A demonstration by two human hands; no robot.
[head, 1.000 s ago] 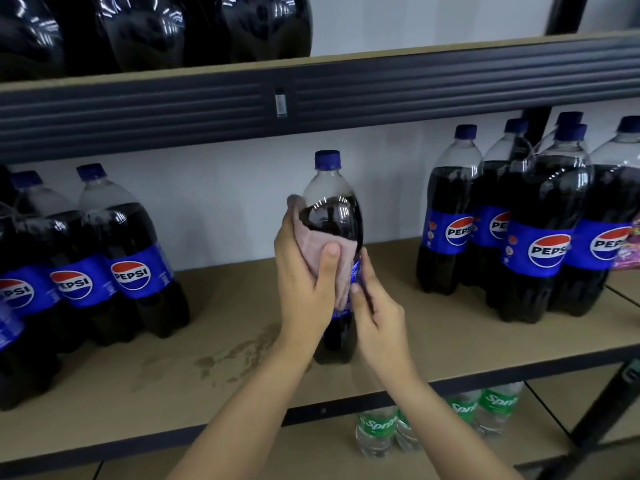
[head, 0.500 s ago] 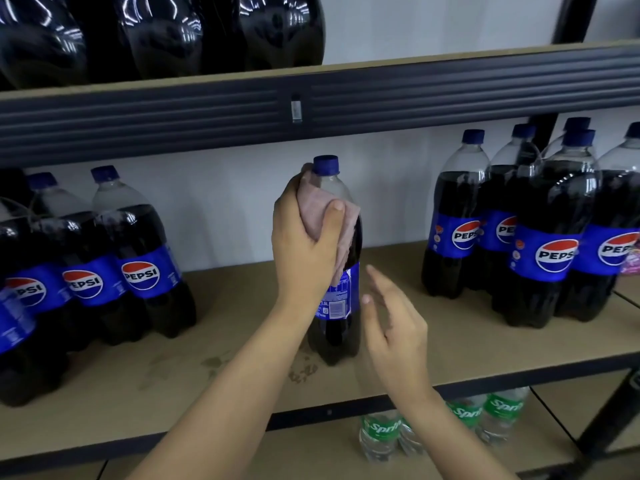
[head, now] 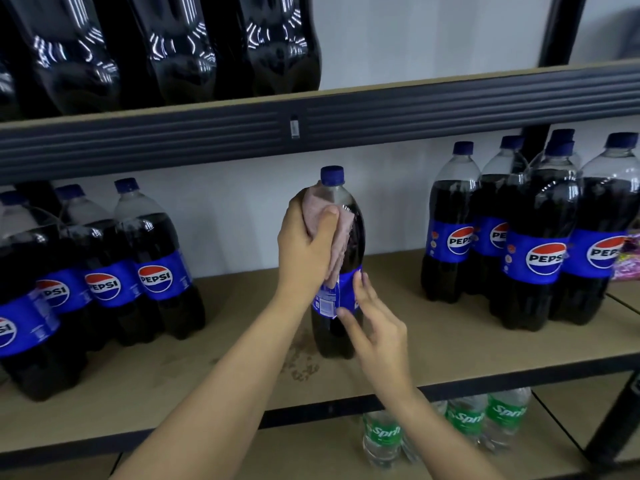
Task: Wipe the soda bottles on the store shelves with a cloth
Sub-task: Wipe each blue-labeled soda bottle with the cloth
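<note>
While the right hand (head: 375, 327) steadies the soda bottle (head: 341, 271) low down, its fingers loosely spread with the tips touching the blue label (head: 337, 296) rather than wrapped round it, the left hand (head: 306, 247) grips a pink cloth (head: 332, 237) against the bottle's shoulder, thumb clamped over the folds. The bottle stands upright, alone, mid-shelf on the wooden board (head: 450, 344), beside a speckled stain (head: 299, 363). To wipe well, I judge the cloth should travel from the neck downward while the lower hand turns the bottle, keeping its base planted so it cannot tip. Below the board, green bottles (head: 464, 420) read "Sprite", partly cut off. Further back, grouped bottles at left (head: 156, 271) and right (head: 543, 251) carry blue "PEPSI" labels; the held bottle's small print is illegible.
</note>
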